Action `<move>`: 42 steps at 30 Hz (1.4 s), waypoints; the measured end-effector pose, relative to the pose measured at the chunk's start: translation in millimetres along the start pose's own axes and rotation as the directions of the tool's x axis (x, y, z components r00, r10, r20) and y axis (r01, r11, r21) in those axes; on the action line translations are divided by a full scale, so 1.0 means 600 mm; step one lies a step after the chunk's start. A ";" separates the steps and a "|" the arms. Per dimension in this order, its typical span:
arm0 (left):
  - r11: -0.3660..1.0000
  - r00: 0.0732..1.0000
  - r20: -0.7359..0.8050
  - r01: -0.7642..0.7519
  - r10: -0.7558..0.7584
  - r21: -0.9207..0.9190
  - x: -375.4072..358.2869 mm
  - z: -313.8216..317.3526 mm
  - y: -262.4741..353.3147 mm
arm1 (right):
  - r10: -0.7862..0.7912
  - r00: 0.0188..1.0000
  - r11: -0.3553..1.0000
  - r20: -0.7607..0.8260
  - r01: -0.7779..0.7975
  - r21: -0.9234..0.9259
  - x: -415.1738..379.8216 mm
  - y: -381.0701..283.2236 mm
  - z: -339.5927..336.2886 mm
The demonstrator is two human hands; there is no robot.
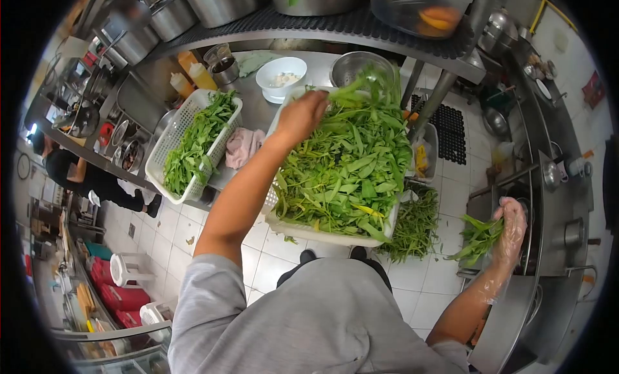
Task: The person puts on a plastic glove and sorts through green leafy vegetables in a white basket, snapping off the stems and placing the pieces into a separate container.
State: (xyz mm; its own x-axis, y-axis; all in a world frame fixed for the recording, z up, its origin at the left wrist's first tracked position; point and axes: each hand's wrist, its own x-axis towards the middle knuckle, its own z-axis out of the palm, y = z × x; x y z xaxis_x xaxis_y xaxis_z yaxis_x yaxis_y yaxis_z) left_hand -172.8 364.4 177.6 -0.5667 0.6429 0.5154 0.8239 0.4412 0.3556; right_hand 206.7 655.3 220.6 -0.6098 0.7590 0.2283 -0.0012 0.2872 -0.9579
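white plastic edges the large basket, piled with leafy greens directly beyond the person's grey shirt; hours run from that basket, twelve pointing straight ahead. at eleven, the left hand reaches over the heap, fingers curled inward beside a blurred bunch; whether they grip it, i cannot tell. out at four, the right hand, in a clear plastic glove, has its fingers closed round a leafy sprig, well apart from the basket. between nine and ten, a smaller white basket holds more leaves. at eleven, past the left hand, a white bowl holds pale pieces. at twelve sits a steel bowl, partly behind the blurred bunch. high at one, on the shelf, a clear tub holds orange things. near three, a grey bin holds something yellow.
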 end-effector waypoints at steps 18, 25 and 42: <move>0.564 0.814 -0.013 0.390 -0.580 -0.728 -0.135 -0.071 -0.021 | 0.110 0.937 0.993 0.331 -0.091 -0.072 0.010 -0.039 0.175; 0.455 0.733 0.133 0.542 -0.667 -0.706 -0.188 -0.037 0.031 | 0.092 0.868 0.992 0.489 -0.037 -0.120 0.007 -0.068 0.238; 0.692 0.843 0.008 0.446 -0.538 -0.568 -0.228 -0.011 0.130 | -0.599 0.518 0.626 0.611 0.778 -0.046 0.017 -0.142 0.361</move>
State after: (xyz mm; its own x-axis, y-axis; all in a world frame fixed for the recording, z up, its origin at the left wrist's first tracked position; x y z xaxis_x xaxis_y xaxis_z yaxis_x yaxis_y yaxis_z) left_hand -31.1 306.8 140.3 -0.9207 0.3098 0.2372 0.3163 0.2367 0.9187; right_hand 28.9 511.8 266.4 -0.7995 -0.1359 0.5851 -0.4387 0.7975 -0.4142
